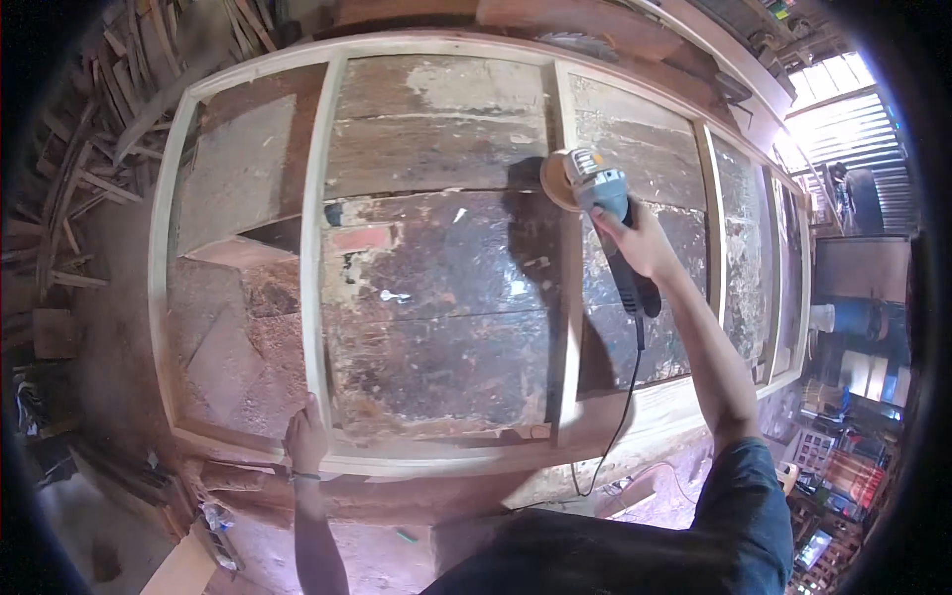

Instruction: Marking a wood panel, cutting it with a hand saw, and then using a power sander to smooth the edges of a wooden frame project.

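Observation:
My right hand (pixel 640 238) is wrapped round the body of an angle grinder (pixel 613 228), grey at the head and black along the handle. Its round tan sanding disc (pixel 558 180) lies at a crossbar (pixel 566 129) of a large pale wooden frame, close to the far rail. A black cord (pixel 620 426) hangs from the tool's rear and loops down near the frame's near edge. At the near left, my left hand (pixel 305 438) grips the wooden frame (pixel 311 327) where a crossbar meets the near rail, the thumb or a finger lying along the bar.
Under the frame is a worn, paint-stained wooden tabletop (pixel 446 268), with sawdust (pixel 283 337) at its left. Scrap wood strips (pixel 104 109) lean at the far left. A circular saw blade (pixel 580 45) lies beyond the far rail. Tools and clutter (pixel 843 466) fill the right side.

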Demonstrator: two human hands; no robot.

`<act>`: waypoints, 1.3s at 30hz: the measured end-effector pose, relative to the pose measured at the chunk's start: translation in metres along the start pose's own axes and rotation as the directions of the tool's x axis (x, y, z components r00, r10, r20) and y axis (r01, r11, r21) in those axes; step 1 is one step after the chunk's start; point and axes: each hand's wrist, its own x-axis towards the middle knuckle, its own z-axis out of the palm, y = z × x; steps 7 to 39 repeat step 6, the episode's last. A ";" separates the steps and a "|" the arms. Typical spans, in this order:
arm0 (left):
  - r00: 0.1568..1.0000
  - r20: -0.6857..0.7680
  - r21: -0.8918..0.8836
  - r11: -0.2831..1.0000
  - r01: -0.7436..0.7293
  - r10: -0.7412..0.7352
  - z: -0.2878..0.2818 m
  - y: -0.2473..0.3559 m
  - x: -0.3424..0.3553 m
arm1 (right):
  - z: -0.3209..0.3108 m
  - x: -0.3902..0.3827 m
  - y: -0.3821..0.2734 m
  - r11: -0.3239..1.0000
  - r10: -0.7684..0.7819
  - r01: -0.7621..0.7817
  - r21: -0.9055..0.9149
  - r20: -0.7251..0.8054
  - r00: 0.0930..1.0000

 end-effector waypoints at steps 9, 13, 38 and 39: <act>0.910 0.280 -0.065 0.940 0.335 -0.305 -0.018 0.017 0.007 | -0.029 0.048 0.009 0.987 -0.017 0.018 -0.158 0.010 1.000; 0.910 0.280 -0.065 0.940 0.335 -0.305 -0.018 0.017 0.007 | -0.029 0.048 0.009 0.987 -0.017 0.018 -0.158 0.010 1.000; 0.910 0.280 -0.065 0.940 0.335 -0.305 -0.018 0.017 0.007 | -0.029 0.048 0.009 0.987 -0.017 0.018 -0.158 0.010 1.000; 0.910 0.280 -0.065 0.940 0.335 -0.305 -0.018 0.017 0.007 | -0.029 0.048 0.009 0.987 -0.017 0.018 -0.158 0.010 1.000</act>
